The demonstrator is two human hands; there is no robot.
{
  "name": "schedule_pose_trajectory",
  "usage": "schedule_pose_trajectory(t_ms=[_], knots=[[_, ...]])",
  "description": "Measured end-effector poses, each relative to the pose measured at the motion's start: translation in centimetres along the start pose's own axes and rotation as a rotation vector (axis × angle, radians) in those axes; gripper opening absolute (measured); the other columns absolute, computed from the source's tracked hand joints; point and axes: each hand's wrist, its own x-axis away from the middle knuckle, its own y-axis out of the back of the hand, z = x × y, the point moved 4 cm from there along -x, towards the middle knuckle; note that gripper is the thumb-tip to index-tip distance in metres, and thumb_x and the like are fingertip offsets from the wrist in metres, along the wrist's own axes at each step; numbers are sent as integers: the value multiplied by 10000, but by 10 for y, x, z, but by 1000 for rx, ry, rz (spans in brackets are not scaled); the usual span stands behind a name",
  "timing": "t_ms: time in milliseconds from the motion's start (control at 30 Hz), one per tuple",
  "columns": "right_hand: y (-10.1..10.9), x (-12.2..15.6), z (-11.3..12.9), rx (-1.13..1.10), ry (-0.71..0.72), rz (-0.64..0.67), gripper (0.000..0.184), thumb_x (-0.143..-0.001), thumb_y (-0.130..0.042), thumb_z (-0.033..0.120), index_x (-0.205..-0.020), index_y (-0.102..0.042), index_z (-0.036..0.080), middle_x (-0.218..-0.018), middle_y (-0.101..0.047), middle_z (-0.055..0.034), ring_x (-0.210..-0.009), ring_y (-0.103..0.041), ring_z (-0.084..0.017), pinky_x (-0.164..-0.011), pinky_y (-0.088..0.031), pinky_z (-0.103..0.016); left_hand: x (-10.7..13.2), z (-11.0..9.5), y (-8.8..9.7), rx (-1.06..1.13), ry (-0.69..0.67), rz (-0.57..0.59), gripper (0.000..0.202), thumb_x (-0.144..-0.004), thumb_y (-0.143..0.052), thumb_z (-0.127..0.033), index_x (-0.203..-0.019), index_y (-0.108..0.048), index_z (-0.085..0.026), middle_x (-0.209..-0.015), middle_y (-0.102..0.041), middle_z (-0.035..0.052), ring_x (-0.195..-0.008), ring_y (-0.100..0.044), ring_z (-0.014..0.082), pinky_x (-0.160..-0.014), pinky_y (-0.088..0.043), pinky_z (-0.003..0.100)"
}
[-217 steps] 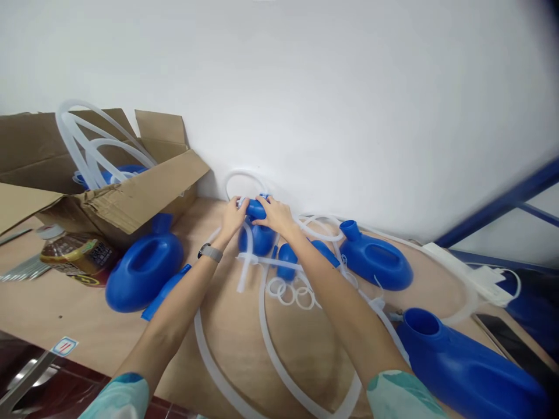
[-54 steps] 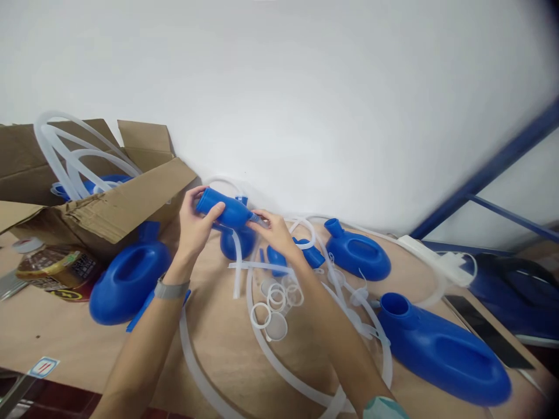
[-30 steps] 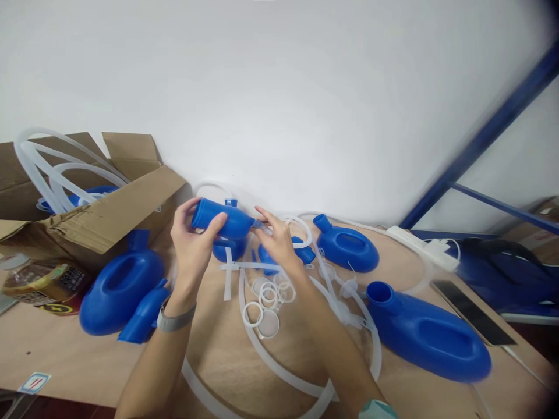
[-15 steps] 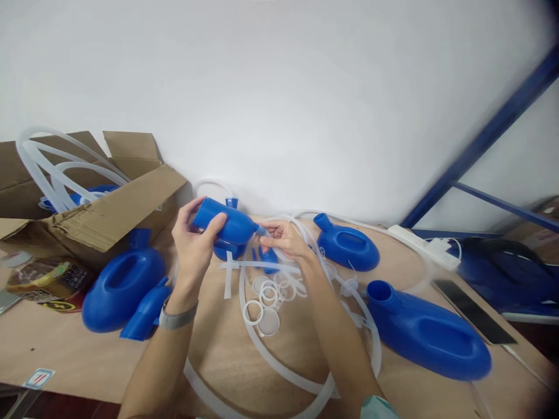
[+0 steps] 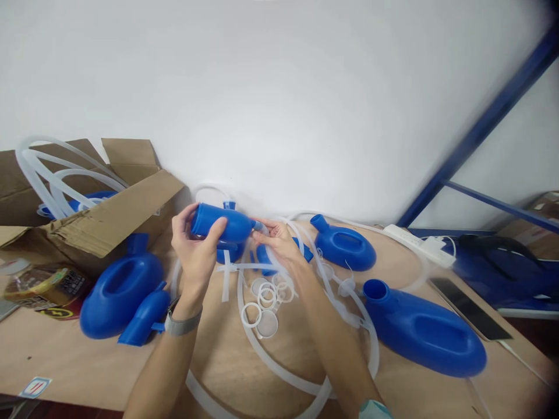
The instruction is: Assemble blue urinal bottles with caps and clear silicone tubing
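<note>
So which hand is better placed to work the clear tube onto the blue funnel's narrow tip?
Probably the right hand: its fingers pinch the clear tube at the tip, while the left hand grips the blue funnel.

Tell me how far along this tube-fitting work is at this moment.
Looks done: tubed blue pieces sit in the cardboard box. In hand: left hand grips a blue funnel piece; right hand pinches the clear tube at its narrow tip. Left: blue bottles, loose white rings on the table.
</note>
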Motion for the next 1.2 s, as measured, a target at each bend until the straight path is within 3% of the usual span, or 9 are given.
schedule_pose_trajectory(t_ms=[100, 333, 500, 633, 867, 1067, 1200], knots=[[2, 1, -2, 6, -17, 16, 554, -657, -992, 324, -1169, -815, 208, -903, -784, -9, -694, -627, -126, -650, -546, -261, 0, 1, 0, -1, 23, -7, 595, -769, -896, -452, -1279, -682, -231, -1196, -665, 56, -1179, -664, 271, -1041, -578, 431], [7, 3, -1, -22, -135, 143, 513, -593, -1011, 369, -1039, -837, 183, -740, -721, 11, -600, -545, -95, -562, -476, -228, 2, 6, 1, 15, 82, -10, 571, -771, -882, -471, -1252, -705, -220, -1172, -684, 57, -1122, -682, 263, -1007, -577, 422], [3, 3, -2, 116, -24, 34, 542, -696, -959, 328, -1209, -817, 226, -990, -783, -26, -775, -650, -141, -662, -551, -248, 10, 11, 0, -19, 41, -31, 592, -782, -877, -468, -1290, -679, -237, -1185, -645, 57, -1140, -667, 255, -1002, -588, 404], [3, 1, -4, 139, 101, -97, 563, -691, -955, 380, -1215, -813, 234, -1136, -793, -54, -849, -685, -180, -724, -602, -308, 12, 10, -3, -12, 43, -51, 611, -772, -883, -470, -1295, -673, -232, -1195, -642, 63, -1137, -671, 258, -993, -597, 409], [8, 1, -15, 97, 118, -153, 681, -691, -960, 423, -1309, -768, 213, -816, -742, 2, -666, -615, -131, -708, -589, -305, 15, 8, -11, 77, 190, -100, 616, -759, -882, -494, -1255, -689, -184, -1129, -705, 74, -963, -704, 223, -919, -619, 402], [11, 8, -20, 169, 153, -202, 603, -728, -923, 461, -1265, -789, 220, -824, -746, -18, -697, -622, -153, -694, -587, -306, 20, 18, -14, 112, 263, -110, 634, -743, -898, -489, -1266, -701, -188, -1169, -705, 89, -1001, -704, 235, -900, -620, 390], [14, 11, -21, 41, 38, -95, 645, -648, -975, 402, -1245, -796, 240, -902, -775, -24, -643, -584, -126, -630, -559, -278, 18, 24, -13, 118, 252, -102, 616, -761, -875, -491, -1270, -692, -196, -1186, -703, 92, -1052, -707, 254, -914, -621, 408]])
